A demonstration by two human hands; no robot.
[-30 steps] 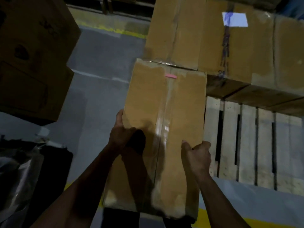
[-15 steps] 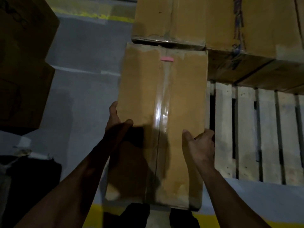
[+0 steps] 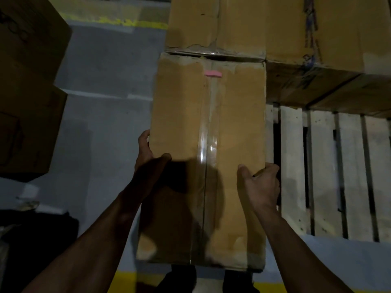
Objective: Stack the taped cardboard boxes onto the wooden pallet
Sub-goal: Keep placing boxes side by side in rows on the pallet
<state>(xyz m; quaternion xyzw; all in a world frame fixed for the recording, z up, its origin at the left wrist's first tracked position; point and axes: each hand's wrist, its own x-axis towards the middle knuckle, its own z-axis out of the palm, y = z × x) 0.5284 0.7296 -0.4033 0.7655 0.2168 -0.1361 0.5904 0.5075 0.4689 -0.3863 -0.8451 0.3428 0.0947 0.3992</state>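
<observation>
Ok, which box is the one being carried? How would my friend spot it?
Find the wooden pallet with big boxes stacked at its far end. Just left of its bare slats is a long box, held by the left hand and right hand. Only it has a small pink tape strip on top.

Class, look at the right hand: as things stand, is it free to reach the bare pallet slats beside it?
Probably not yet. The right hand grips the edge of the taped box, shared with the left hand. The pallet slats lie open right beside it, with nothing between.
</observation>
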